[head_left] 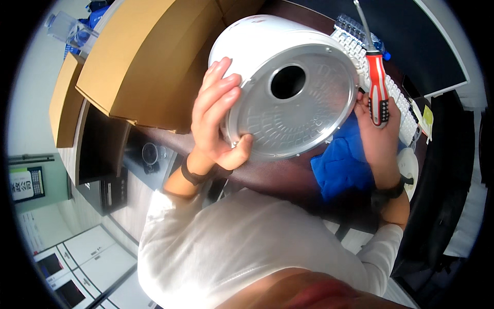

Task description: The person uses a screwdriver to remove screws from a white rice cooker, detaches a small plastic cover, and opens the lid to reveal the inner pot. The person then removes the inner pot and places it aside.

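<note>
A white cylindrical housing (262,28) is tilted toward me, with a greyish round end plate (314,113) facing me. The plate has a dark round hole off its middle, a ring of moulded slots and small screws around its rim. My left hand (216,116) grips the left of the housing, fingers spread along its side and thumb at the plate's lower edge. In my right hand (378,139) is a screwdriver (378,82) with a red, white and black handle, its metal shaft pointing up and away. My right fingertips are at the plate's right rim; whether they press it I cannot tell.
Behind the housing lie a white keyboard (406,121) and a clear plastic bottle (355,28). A blue cloth (342,165) rests on the dark red desk (267,177). Large cardboard boxes (139,56) stand at left; a dark monitor (411,41) is at far right.
</note>
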A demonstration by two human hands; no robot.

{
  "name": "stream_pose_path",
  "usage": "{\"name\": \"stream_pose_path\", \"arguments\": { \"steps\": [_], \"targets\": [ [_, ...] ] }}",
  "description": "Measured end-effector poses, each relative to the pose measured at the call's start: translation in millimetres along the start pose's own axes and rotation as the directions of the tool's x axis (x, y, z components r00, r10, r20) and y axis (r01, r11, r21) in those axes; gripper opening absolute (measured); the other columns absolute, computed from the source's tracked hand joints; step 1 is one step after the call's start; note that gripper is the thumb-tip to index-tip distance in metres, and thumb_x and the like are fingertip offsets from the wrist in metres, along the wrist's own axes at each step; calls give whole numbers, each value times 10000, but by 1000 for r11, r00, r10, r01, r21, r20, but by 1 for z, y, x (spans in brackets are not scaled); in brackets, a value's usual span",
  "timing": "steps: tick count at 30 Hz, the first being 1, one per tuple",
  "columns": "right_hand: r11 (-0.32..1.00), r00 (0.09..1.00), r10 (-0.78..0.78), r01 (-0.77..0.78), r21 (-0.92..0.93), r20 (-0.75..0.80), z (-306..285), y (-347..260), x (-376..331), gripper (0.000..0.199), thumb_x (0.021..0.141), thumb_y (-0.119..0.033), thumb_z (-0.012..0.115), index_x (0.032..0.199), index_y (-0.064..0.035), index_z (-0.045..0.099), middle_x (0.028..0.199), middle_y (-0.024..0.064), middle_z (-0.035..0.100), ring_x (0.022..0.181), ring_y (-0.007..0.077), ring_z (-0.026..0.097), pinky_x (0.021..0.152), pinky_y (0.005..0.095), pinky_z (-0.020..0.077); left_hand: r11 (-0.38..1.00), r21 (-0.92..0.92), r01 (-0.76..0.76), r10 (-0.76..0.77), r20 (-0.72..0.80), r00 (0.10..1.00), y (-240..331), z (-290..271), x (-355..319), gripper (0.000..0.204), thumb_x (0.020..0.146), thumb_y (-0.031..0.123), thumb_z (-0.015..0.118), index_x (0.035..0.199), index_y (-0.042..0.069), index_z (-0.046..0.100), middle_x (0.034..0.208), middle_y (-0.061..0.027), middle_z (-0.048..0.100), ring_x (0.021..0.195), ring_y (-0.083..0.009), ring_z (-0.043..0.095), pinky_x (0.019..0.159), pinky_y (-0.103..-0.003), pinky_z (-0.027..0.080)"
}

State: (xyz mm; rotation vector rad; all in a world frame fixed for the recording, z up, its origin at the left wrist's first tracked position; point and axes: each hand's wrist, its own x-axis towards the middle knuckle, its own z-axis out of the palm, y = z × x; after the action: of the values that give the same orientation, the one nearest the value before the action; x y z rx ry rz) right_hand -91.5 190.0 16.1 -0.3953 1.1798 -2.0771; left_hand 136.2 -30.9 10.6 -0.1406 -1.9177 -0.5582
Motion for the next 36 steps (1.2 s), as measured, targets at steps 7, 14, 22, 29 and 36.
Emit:
{"name": "stream_pose_path", "arguments": {
  "steps": [7, 14, 22, 29, 36],
  "targets": [
    [971, 995, -64, 44, -234, -78, -6, -14, -10, 434, 1001, -310, 415, 1177, 77, 503, 1051, 181, 605, 1091, 272, 588, 1108, 443, 365, 986, -165, -33, 26, -40, 999, 1, 9, 1, 530, 674, 118, 637, 1176, 61, 480, 1269, -227, 531, 1239, -507, 455, 1059, -613, 267],
    [997, 997, -71, 71, -34, -1, -8, -21, -16, 417, 983, -333, 451, 1140, 37, 565, 976, 136, 649, 1078, 248, 607, 1129, 468, 321, 988, -137, -68, 65, -21, 998, 4, 10, 1, 418, 608, 130, 636, 1020, 83, 585, 1234, -212, 557, 1215, -503, 482, 1047, -607, 287],
    [940, 986, -165, 154, -304, -12, -16, -16, -20, 415, 1007, -301, 403, 1145, 59, 558, 1027, 154, 637, 1098, 269, 597, 1110, 462, 358, 994, -82, -72, 74, 17, 997, 14, 10, 1, 322, 566, 138, 609, 881, 111, 668, 1213, -185, 579, 1191, -503, 502, 1037, -610, 306],
    [976, 985, -156, 165, -139, 72, -3, -16, -22, 406, 990, -291, 448, 1153, 78, 490, 1124, 231, 585, 1132, 315, 567, 1081, 475, 376, 998, -57, 24, -24, -3, 1000, 12, 5, -9, 194, 699, 174, 629, 868, 80, 618, 1262, -189, 508, 1257, -513, 428, 1047, -634, 299],
    [935, 969, -199, 233, -268, 147, 6, -14, -31, 423, 955, -327, 518, 1152, 44, 471, 1137, 257, 594, 1138, 319, 581, 1074, 467, 366, 999, 35, 34, -33, -40, 999, 8, -9, -33, 270, 801, 276, 624, 987, 119, 508, 1299, -170, 388, 1270, -571, 353, 1019, -622, 345]
  ]
}}
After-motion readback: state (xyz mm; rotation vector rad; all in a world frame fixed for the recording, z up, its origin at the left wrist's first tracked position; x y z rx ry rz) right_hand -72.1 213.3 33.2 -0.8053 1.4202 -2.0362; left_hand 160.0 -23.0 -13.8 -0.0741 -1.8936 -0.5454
